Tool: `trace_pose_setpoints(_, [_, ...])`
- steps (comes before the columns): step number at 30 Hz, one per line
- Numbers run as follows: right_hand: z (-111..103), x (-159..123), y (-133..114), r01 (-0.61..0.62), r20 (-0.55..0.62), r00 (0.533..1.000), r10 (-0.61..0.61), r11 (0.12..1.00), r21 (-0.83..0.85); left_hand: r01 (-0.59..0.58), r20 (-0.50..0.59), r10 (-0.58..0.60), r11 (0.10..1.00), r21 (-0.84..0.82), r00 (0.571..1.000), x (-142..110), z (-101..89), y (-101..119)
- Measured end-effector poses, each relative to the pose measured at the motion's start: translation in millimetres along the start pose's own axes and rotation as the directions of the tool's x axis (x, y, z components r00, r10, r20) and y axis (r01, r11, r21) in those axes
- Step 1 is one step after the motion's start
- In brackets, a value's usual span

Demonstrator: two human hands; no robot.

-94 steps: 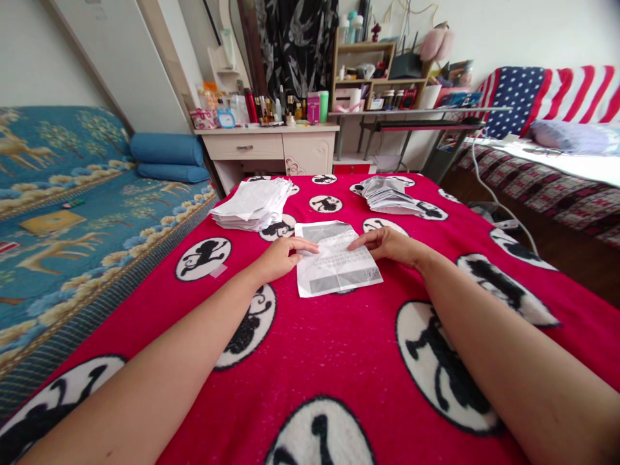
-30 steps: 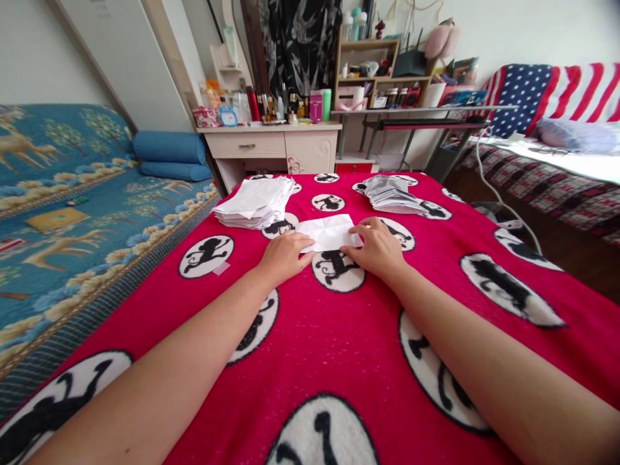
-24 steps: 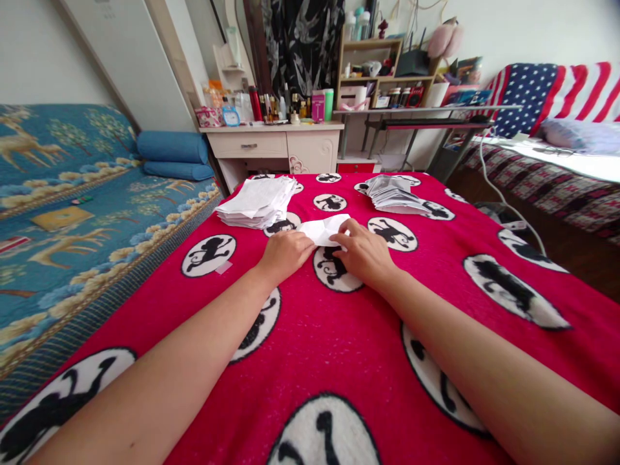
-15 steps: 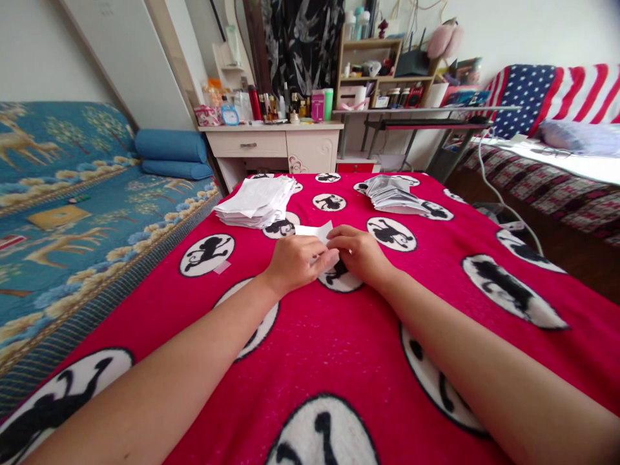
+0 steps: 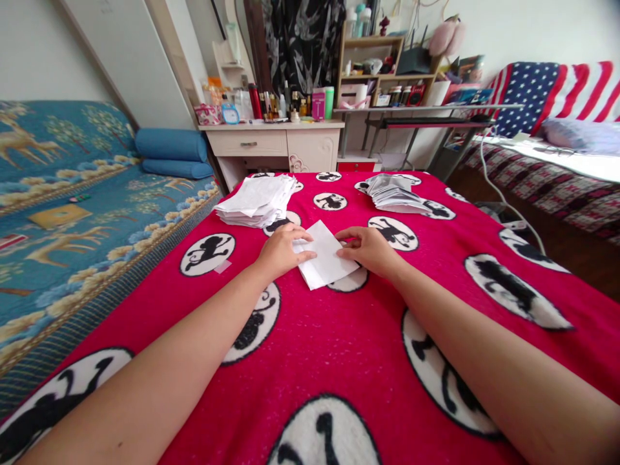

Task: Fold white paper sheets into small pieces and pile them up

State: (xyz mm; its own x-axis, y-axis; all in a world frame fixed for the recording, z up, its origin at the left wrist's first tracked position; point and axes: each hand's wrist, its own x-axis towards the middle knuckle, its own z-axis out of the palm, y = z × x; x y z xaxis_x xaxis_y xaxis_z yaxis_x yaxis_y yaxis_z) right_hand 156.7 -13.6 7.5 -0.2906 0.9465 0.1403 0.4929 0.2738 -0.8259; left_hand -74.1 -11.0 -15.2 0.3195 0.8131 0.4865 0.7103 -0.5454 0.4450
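A small folded sheet of white paper (image 5: 323, 257) lies slantwise between my hands, low over the red cloth. My left hand (image 5: 283, 250) holds its left edge, with the thumb and fingers a little apart on it. On the opposite edge, my right hand (image 5: 368, 250) grips the paper with thumb and bent fingertips. Beyond my left hand sits a pile of white paper sheets (image 5: 256, 199). A stack of folded papers (image 5: 394, 194) stands beyond my right hand, at the far right of the cloth.
The red cloth (image 5: 314, 352) with black-and-white animal ovals covers the surface before me. A scrap of clear film (image 5: 223, 266) lies on its left. A blue patterned sofa (image 5: 111, 213) stands at left; a white dresser (image 5: 271, 142) and a desk (image 5: 411, 111) are behind.
My hands have moved apart, the left one leftward and the right one slightly right. The paper, mostly covered by my fingers before, now shows as a flat folded piece.
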Motion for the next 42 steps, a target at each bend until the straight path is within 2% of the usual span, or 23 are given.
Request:
trace_pose_setpoints(3, [-2.7,4.7,3.4,0.016,0.042,0.999,-0.015,1.0,-0.021,-0.06,0.046,0.06,0.998,-0.003,0.997,0.0,-3.7,6.5])
trace_pose_setpoints(6, [-10.8,8.9,8.3,-0.016,-0.004,1.0,0.016,0.995,-0.097,-0.13,0.105,0.131,0.991,-0.019,0.986,0.1,-4.5,16.1])
trace_pose_setpoints(8, [-15.4,8.4,8.1,-0.036,-0.083,0.996,0.014,0.962,-0.272,-0.14,0.11,0.143,0.99,-0.035,0.984,0.1,-2.3,21.7])
trace_pose_setpoints(11, [-14.1,1.9,-0.4,-0.005,-0.153,0.982,-0.114,0.785,-0.619,-0.069,0.081,0.073,0.996,-0.053,0.994,0.2,2.7,24.5])
trace_pose_setpoints(13, [-6.6,-4.2,-9.1,0.068,-0.093,0.977,-0.191,0.697,-0.714,0.003,0.043,-0.001,0.999,-0.034,0.999,0.4,5.1,22.2])
trace_pose_setpoints(16, [8.3,-11.8,-19.2,0.14,0.053,0.987,-0.154,0.633,-0.762,0.077,-0.029,-0.077,0.997,0.014,0.997,1.0,6.2,15.7])
trace_pose_setpoints(19, [17.5,-14.4,-22.2,0.157,0.106,0.987,-0.12,0.602,-0.783,0.133,-0.014,-0.134,0.989,-0.065,0.991,2.7,6.5,9.1])
trace_pose_setpoints(23, [17.1,-11.6,-17.8,0.159,0.1,0.987,-0.128,0.655,-0.739,0.201,0.022,-0.203,0.939,-0.279,0.979,6.6,10.0,2.7])
trace_pose_setpoints(27, [13.6,-6.4,-8.1,0.144,0.043,0.988,-0.15,0.771,-0.62,0.254,-0.02,-0.286,0.88,-0.402,0.958,9.3,14.4,-1.2])
trace_pose_setpoints(29, [12.7,-4.3,-4.2,0.073,-0.053,0.991,-0.126,0.813,-0.577,0.266,-0.038,-0.306,0.876,-0.402,0.951,9.3,14.5,-1.5])
trace_pose_setpoints(32, [11.6,-2.6,-1.6,-0.039,-0.184,0.98,-0.08,0.825,-0.563,0.287,-0.006,-0.312,0.882,-0.373,0.95,8.1,11.3,1.2])
trace_pose_setpoints(35, [10.3,-1.8,-1.1,-0.062,-0.185,0.982,-0.045,0.843,-0.535,0.3,0.041,-0.309,0.87,-0.392,0.95,7.3,6.8,6.0])
trace_pose_setpoints(38, [8.9,-1.4,-0.3,-0.05,-0.163,0.986,-0.034,0.875,-0.481,0.265,0.035,-0.276,0.872,-0.412,0.961,7.4,4.4,9.4])
trace_pose_setpoints(42, [7.9,-1.9,1.5,0.013,-0.145,0.985,-0.089,0.889,-0.457,0.14,0.003,-0.145,0.953,-0.267,0.989,7.3,2.9,9.8])
